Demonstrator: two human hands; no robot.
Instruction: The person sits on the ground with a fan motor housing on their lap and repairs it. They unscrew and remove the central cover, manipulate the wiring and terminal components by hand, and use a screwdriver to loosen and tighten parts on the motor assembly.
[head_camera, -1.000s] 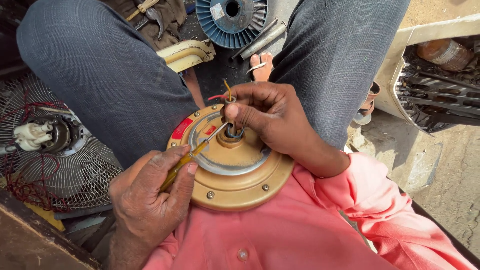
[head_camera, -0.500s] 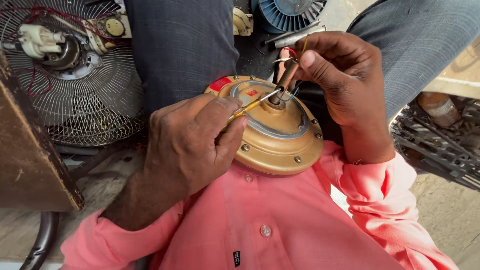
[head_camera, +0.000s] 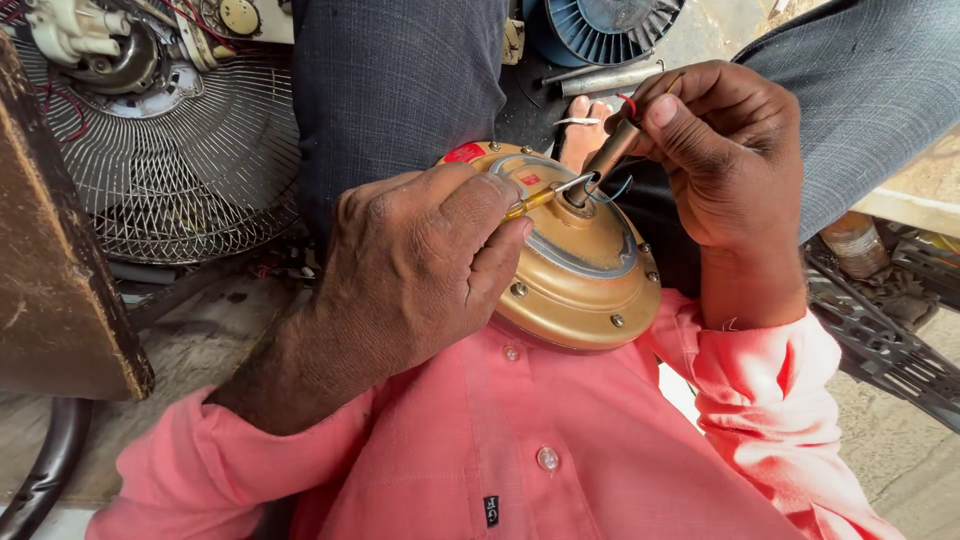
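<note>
Cluttered floor, left hand gripping screwdriver, knuckles up

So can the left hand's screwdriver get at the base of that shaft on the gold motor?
Probably yes: the left hand already has the screwdriver tip there, and the right hand grips the shaft higher up.

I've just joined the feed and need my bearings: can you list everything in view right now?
Round gold metal fan motor housing: one, gold with a red sticker, on the person's lap.
Slim yellow-handled screwdriver: one, yellow and silver, tip at the motor's centre.
Brown metal shaft with red and blue wires: one, rising from the motor's centre.
Grey wire fan guard: one, upper left on the floor.
Blue ribbed plastic fan part: one, top centre.
Grey metal rod: one, beneath the blue part.
Brown wooden board: one, left edge.
Left hand: holds the screwdriver.
Right hand: grips the shaft.
</note>
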